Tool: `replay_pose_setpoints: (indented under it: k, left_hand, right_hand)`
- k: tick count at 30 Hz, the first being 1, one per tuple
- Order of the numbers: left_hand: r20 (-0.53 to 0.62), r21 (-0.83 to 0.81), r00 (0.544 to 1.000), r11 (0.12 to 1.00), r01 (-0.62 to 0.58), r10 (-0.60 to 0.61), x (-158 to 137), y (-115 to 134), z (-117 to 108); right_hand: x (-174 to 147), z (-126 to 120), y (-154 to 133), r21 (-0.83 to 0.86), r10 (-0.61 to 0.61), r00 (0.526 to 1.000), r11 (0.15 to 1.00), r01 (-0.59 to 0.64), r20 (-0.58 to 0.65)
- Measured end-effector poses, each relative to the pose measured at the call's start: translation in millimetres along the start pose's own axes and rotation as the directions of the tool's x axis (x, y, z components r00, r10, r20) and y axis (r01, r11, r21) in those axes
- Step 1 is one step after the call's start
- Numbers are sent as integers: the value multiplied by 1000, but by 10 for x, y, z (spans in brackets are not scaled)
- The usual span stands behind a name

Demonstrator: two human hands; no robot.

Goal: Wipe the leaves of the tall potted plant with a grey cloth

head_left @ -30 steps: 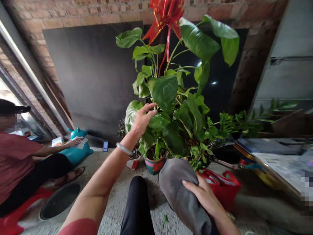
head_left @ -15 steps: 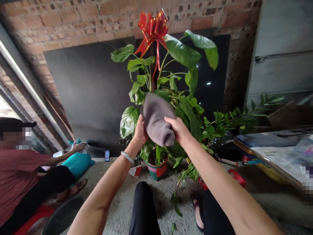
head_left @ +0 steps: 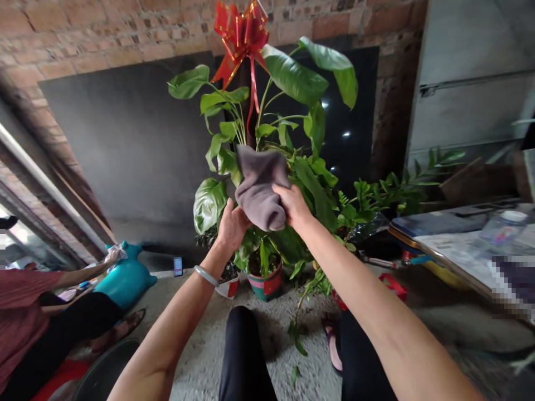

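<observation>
A grey-purple cloth (head_left: 261, 189) is bunched in front of a leafy potted plant (head_left: 292, 75). My right hand (head_left: 295, 206) grips the cloth's right side, thumb on top. At the cloth's lower left edge is my left hand (head_left: 233, 224), thumb raised and apart from the fingers. Those fingers reach beneath the cloth, and their tips are hidden. Behind the cloth, part of the plant's foliage is covered. A red ribbon bow (head_left: 242, 36) is tied at the plant's top, and its green and red pot (head_left: 266, 281) stands on the floor below my hands.
To the left, another person in a red shirt (head_left: 25, 301) sits by a turquoise animal-shaped toy (head_left: 127, 278). A phone (head_left: 178, 266) leans against the dark panel (head_left: 129, 139). A dark tub (head_left: 106, 373) is at lower left. On the right stands a table (head_left: 443, 245) with a clear jar (head_left: 505, 225).
My view has shifted, so the plant sits slightly further left and higher. The cloth has changed its folds, and my left thumb and fingers are spread further apart.
</observation>
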State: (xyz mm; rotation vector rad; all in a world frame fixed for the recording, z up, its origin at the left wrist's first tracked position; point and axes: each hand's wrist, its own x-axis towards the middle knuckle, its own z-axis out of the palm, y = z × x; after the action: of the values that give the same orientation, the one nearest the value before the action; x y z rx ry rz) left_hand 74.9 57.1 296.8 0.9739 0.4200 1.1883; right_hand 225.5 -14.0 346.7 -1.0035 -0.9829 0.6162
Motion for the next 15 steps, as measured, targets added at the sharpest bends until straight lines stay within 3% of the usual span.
replay_pose_setpoints:
  k: [4, 7, 10, 12, 15]
  left_hand:
    - [4, 160, 1000, 987, 20, -21, -10, 9, -180]
    - [92, 282, 993, 958, 47, -76, -99, -74, -102]
    - [194, 353, 978, 936, 0, -73, -202, -189, 239]
    - [208, 364, 977, 930, -42, -37, -225, -254, 548]
    - [204, 360, 979, 929, -91, 17, -151, -330, 971]
  right_hand:
    - [-736, -530, 660, 83, 330, 944, 941, -328, -21]
    - [-1406, -955, 955, 87, 490, 870, 871, -484, -57]
    - [-1760, -1262, 1042, 93, 593, 793, 805, -586, -142]
    - [-1830, -1423, 992, 67, 600, 772, 797, -601, -210]
    - [-1837, -1607, 719, -43, 503, 818, 844, -534, -280]
